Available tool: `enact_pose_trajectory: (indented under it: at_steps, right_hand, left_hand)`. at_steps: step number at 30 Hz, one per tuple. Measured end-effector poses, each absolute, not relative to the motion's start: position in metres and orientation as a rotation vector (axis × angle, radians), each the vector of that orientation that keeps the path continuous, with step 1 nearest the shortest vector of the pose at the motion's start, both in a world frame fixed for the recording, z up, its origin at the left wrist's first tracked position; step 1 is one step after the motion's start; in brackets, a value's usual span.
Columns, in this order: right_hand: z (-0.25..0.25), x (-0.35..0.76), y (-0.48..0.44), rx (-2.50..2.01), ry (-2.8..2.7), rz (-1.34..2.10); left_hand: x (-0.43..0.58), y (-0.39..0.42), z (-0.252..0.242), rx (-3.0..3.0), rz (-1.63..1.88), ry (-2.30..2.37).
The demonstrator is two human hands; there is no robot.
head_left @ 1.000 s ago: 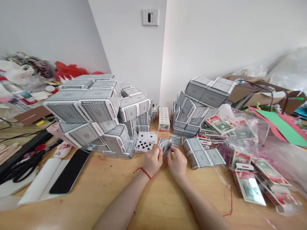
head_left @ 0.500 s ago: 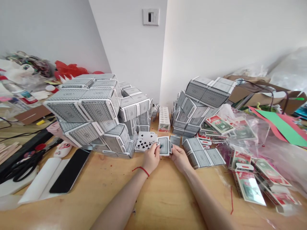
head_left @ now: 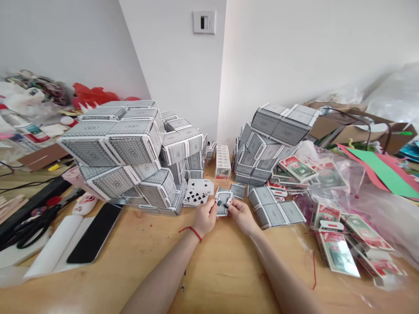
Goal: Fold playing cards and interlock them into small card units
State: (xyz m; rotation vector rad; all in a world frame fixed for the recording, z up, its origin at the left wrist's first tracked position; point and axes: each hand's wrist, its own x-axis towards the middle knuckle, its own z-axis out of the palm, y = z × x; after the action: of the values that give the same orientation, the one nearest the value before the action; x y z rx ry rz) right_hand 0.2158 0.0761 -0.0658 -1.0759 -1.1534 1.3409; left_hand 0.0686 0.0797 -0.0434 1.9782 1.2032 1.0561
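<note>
Between my two hands, a little above the table, are playing cards [head_left: 223,199] with a grey patterned back towards me. My left hand [head_left: 207,213] pinches their left edge, and a red string is round that wrist. From the right, my right hand [head_left: 241,213] is closed on the opposite edge. Just left of the held cards lie face-up spade cards [head_left: 195,192], partly overlapping. Behind my right hand a grey card [head_left: 238,190] lies flat. Joined grey card blocks [head_left: 273,208] rest to the right of that hand.
Tall stacks of card-covered blocks stand at left [head_left: 131,144] and right [head_left: 278,126]. A clear box [head_left: 223,161] sits between them. On the left lie a black phone [head_left: 93,235] and scissors [head_left: 36,222]. Boxed card decks [head_left: 338,253] and plastic wrap [head_left: 389,209] lie on the right.
My right hand has shifted slightly left, its thumb now over the front of the cards. The held cards look drawn closer together and a bit tilted. The view has moved slightly.
</note>
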Motion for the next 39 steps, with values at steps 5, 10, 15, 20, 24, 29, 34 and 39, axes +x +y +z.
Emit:
enact_pose_trajectory:
  at_steps: [5, 10, 15, 20, 24, 29, 34, 39]
  right_hand:
    - [-0.055, 0.209, 0.070, -1.038, -1.259, 1.419]
    - [-0.045, 0.202, 0.063, -1.101, -1.341, 1.415]
    - [-0.044, 0.199, 0.059, -1.086, -1.370, 1.274]
    - [-0.050, 0.195, 0.057, -1.078, -1.341, 1.258]
    - [-0.051, 0.193, 0.058, -1.111, -1.352, 1.266]
    - [-0.049, 0.194, 0.059, -1.098, -1.478, 1.195]
    - [-0.048, 0.194, 0.059, -1.122, -1.559, 1.069]
    - [-0.048, 0.194, 0.058, -1.101, -1.445, 1.207]
  left_hand:
    - [0.068, 0.078, -0.034, 2.114, 1.232, 1.206]
    - [0.071, 0.080, -0.034, 1.813, 1.240, 1.071]
    - [0.072, 0.081, -0.036, 1.427, 1.052, 0.957]
    - [0.073, 0.080, -0.029, 1.311, 0.968, 0.895]
    - [0.077, 0.081, -0.032, 1.235, 1.009, 0.930]
    - [0.080, 0.081, -0.034, 1.105, 1.071, 0.954]
    - [0.082, 0.080, -0.029, 1.034, 1.116, 0.934]
    - [0.084, 0.078, -0.031, 1.126, 1.111, 0.947]
